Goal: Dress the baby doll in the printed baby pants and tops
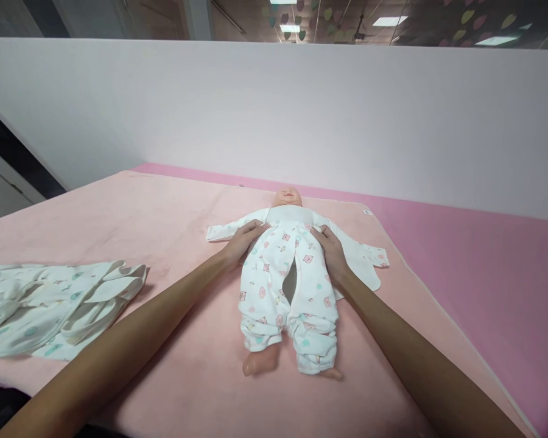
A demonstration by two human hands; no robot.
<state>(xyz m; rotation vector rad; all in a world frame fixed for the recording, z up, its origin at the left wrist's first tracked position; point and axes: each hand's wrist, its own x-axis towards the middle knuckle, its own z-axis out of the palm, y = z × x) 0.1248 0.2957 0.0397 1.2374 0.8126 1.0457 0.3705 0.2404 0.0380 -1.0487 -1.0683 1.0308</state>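
Observation:
A baby doll [287,196] lies on its back, head away from me and bare feet toward me. Its white baby pants [307,274], printed with small bears, reach up to the waist and have a gap at the crotch. My left hand [245,240] grips the waistband at the left side. At the other side, the waistband is pinched between the thumb and fingers of my right hand [329,248]. A white baby shirt [358,258] covers the arms and spreads out under the doll, its sleeves stretched sideways. The pant legs are bunched above the feet.
Folded printed cloth [41,304] with cream edging lies at the left. A pale pink blanket [178,210] covers much of the pink surface [479,267]. Behind rises a white partition [274,109] with glass above it.

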